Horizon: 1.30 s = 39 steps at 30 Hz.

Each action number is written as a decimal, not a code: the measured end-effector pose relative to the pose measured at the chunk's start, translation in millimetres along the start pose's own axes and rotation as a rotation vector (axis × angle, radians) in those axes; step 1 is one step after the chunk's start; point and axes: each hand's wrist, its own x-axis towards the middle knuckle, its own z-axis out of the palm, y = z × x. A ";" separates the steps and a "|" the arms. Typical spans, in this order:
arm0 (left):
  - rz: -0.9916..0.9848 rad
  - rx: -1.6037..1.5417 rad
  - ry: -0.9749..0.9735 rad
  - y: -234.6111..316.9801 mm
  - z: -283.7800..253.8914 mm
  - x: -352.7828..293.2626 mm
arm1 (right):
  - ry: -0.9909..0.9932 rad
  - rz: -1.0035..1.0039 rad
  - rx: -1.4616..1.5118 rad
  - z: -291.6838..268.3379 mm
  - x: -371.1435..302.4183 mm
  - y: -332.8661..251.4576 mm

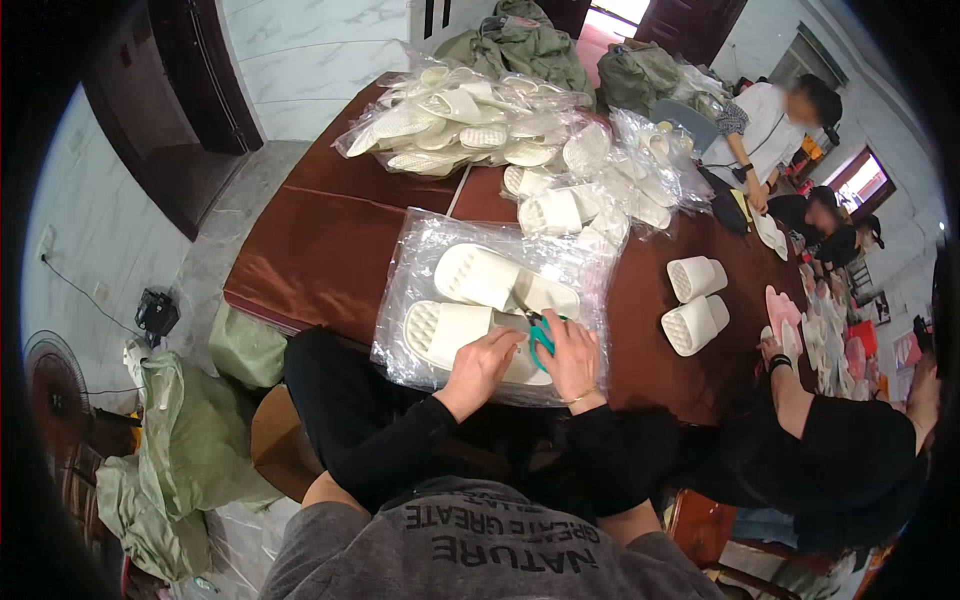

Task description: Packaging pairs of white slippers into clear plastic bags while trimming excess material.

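Observation:
Two cream slippers lie side by side on clear plastic bags in front of me: a farther slipper (470,272) and a nearer slipper (432,330). My right hand (574,358) is closed round teal-handled scissors (541,343), their dark blades pointing toward the slippers' straps. Over the nearer slipper, my left hand (480,372) pinches at the edge of its strap, close to the blades. The left fingertips partly hide what they grip. Beneath the slippers, the clear plastic bags (388,335) spread to the near edge of the table.
Bagged cream slippers (450,125) are heaped at the back of the brown-covered table (300,240). A loose slipper pair (695,305) lies to the right. Beyond it, a co-worker's hand (772,352) touches slippers. Green sacks (190,430) stand at left; another person (765,135) works at far right.

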 end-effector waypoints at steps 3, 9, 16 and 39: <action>-0.036 -0.135 -0.110 7.7 -19.5 3.7 | 0.059 0.057 -0.032 -4.6 -4.5 28.5; -0.455 -0.847 0.116 39.8 -129.9 -12.1 | -0.007 0.325 -0.068 -4.2 -26.7 106.4; -0.426 -0.763 0.813 -12.8 -265.9 -104.6 | -0.054 0.339 -0.023 5.3 -34.3 124.4; -0.447 0.194 0.455 -115.0 -237.2 -97.2 | -0.301 0.633 1.008 33.3 18.6 -53.1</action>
